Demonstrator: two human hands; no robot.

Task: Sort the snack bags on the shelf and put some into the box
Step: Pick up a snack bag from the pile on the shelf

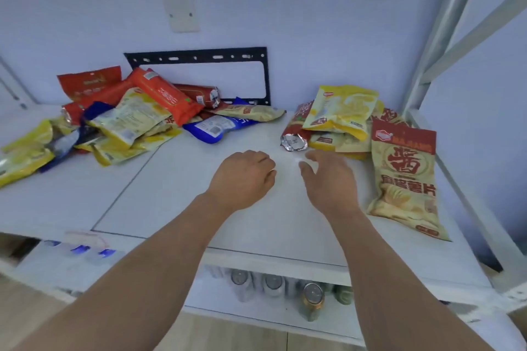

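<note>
Snack bags lie in two groups on a white shelf (182,196). At the back left is a loose heap of yellow, red, orange and blue bags (128,120). At the right are several stacked yellow bags (342,111), a red tube-shaped pack (296,128) and a long yellow-and-red chip bag (405,177). My left hand (242,177) hovers over the bare middle of the shelf, fingers curled, holding nothing. My right hand (328,177) is beside it with fingers spread, just short of the red pack. No box is in view.
A black metal bracket (265,77) leans on the wall behind the bags. White frame posts (445,37) rise at the right. On the lower shelf stand several drink cans (312,296) and bottles with blue caps (82,251).
</note>
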